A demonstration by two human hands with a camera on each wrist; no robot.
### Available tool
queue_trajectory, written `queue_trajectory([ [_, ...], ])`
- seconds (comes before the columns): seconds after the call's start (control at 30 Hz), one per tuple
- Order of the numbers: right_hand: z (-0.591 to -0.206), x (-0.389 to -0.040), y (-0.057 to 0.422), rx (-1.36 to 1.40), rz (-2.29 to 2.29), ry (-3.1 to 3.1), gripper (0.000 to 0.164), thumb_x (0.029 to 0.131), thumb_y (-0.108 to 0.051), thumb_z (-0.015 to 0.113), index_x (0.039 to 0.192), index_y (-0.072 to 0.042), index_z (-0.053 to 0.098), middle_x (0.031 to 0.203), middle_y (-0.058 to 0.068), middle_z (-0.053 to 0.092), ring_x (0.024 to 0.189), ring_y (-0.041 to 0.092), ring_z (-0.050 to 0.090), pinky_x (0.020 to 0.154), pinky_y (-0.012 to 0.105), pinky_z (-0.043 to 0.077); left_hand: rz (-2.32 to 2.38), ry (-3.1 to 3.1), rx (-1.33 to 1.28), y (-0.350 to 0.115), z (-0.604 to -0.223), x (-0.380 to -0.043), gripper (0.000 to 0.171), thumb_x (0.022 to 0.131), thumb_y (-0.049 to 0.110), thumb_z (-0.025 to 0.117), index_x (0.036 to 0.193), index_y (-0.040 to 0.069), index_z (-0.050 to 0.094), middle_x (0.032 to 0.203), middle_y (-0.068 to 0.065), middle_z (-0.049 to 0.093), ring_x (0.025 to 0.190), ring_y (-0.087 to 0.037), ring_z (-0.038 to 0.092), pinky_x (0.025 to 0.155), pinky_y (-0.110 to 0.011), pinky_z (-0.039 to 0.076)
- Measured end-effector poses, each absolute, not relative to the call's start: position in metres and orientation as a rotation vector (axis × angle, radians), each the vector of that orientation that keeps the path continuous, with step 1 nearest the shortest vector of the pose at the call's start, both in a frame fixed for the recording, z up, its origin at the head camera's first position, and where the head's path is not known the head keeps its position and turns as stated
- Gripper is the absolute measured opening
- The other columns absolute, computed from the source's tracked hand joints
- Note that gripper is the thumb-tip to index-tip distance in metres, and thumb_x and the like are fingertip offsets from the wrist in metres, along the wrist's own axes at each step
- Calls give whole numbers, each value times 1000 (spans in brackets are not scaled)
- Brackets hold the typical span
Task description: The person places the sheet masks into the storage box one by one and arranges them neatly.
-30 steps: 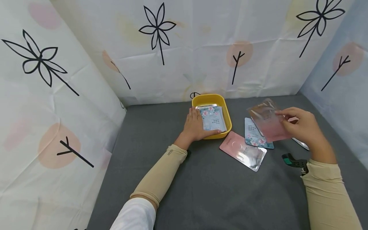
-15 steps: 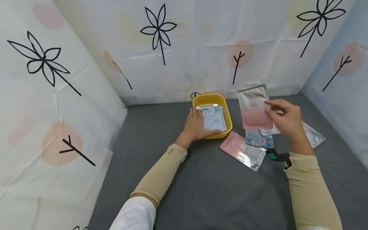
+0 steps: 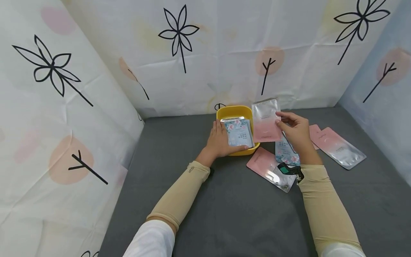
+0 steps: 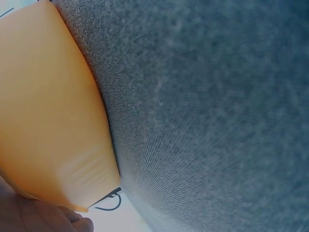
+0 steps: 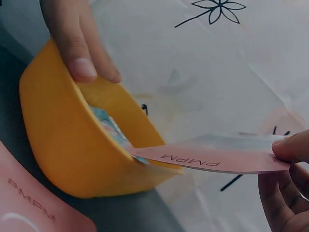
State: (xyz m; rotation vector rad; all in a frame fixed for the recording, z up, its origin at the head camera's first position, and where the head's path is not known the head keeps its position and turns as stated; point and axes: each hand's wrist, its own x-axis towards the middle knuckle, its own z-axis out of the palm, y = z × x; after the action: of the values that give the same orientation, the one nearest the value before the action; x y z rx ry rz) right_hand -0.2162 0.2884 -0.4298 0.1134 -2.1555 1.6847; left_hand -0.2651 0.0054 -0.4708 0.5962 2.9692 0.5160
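My left hand (image 3: 219, 140) rests on the yellow plastic basin (image 3: 255, 144), fingers straight along its left rim and thumb along the front rim. Inside the basin lies a blue floral sheet mask packet (image 3: 238, 132) with more packets under it. Between thumb and fingers my right hand (image 3: 297, 132) pinches the right edge of a pink-and-silver sheet mask packet (image 3: 266, 123). This packet is tilted over the basin's right rim; in the right wrist view its pink end (image 5: 193, 157) reaches the rim.
On the grey table, a pink-silver packet (image 3: 261, 162) lies in front of the basin. A blue floral packet (image 3: 284, 151) lies partly behind the right wrist. Farther right is another pink-silver packet (image 3: 338, 144), overlapping one more. A patterned cloth wall (image 3: 221, 78) stands close behind the basin.
My right hand has carried the pink-silver packet leftward from the packets on the right to the basin's right rim. The left hand stays on the basin.
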Motion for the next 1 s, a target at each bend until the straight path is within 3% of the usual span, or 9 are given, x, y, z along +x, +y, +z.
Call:
queue_trajectory([
  [0.23,-450,-227,276,42,1724,-2242,37,103,-12,70,137,3,68,106,-8,67,94,1,64,76,11,54,521,2970,617,7,-472,-266,146,77,91,64,167,-6,2,178,-24,-10,167,-40,-2,135,-47,14],
  [0.5,-451,-228,268,90,1673,-2369,50,106,-15,65,153,0,54,134,23,60,91,1,62,75,13,53,491,2928,586,6,-474,-271,146,78,91,62,168,-5,-1,177,-25,-13,167,-38,-10,135,-47,10],
  [0.6,-453,-226,269,57,1629,-2393,47,108,-21,63,150,0,57,132,22,62,91,-2,62,77,13,54,508,2930,592,5,-473,-269,145,79,91,62,168,-5,-1,177,-24,-13,167,-38,-9,136,-48,9],
  [0.83,-462,-226,280,21,1544,-2442,42,108,-34,63,138,-5,69,123,2,67,90,-2,63,73,15,52,498,2961,603,5,-469,-265,140,82,88,62,167,-7,5,177,-26,-5,167,-37,-10,136,-47,10],
  [1.0,-460,-219,291,48,1461,-2529,43,109,-37,62,138,-5,69,128,8,67,96,0,61,75,18,50,501,2984,619,6,-468,-265,140,81,88,63,167,-9,9,177,-27,-1,167,-38,-7,136,-47,11],
])
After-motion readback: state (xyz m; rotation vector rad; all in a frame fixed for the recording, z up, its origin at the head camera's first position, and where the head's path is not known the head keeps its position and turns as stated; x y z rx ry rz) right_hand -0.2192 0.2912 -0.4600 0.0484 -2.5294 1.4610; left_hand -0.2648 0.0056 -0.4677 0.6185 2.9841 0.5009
